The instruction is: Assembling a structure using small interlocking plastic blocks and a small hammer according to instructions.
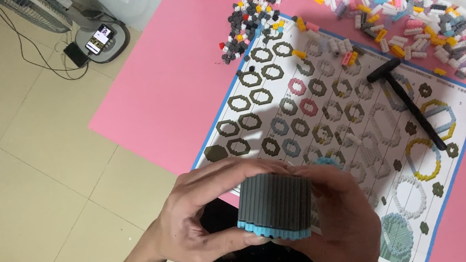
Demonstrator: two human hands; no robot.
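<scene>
Head view, looking down over a pink table (181,75).

Landmark: the white, blue-bordered paper sheet printed with rows of ring shapes (283,79), lying flat on the table.

Both hands are just below the sheet's near edge, over the table's front lip. Between them is a dark grey, vertically ribbed drum built of small plastic bricks, with a light blue band around its lower rim (275,204). The left hand (196,218) is closed around the drum's left side, thumb under the blue band and fingers curled over the top edge. The right hand (343,227) is closed on the right side, fingers wrapped over the top. The two-sided clasp looks meant to keep the stacked layers pressed together and the drum level; a judgement only.

On the sheet: many small brick rings in olive, grey, pink, blue, yellow and white, each lying on a printed outline, apparently sorted by row. A black T-shaped plastic tool (407,99) lies diagonally across the sheet's upper right part.

Beyond the sheet's far edge: a loose heap of tiny bricks, grey, white, pink, yellow and black (380,20).

Left of the sheet, off the table on the beige tiled floor (26,145): a lit phone (100,39) resting on the round base of a fan, with cables trailing.
</scene>
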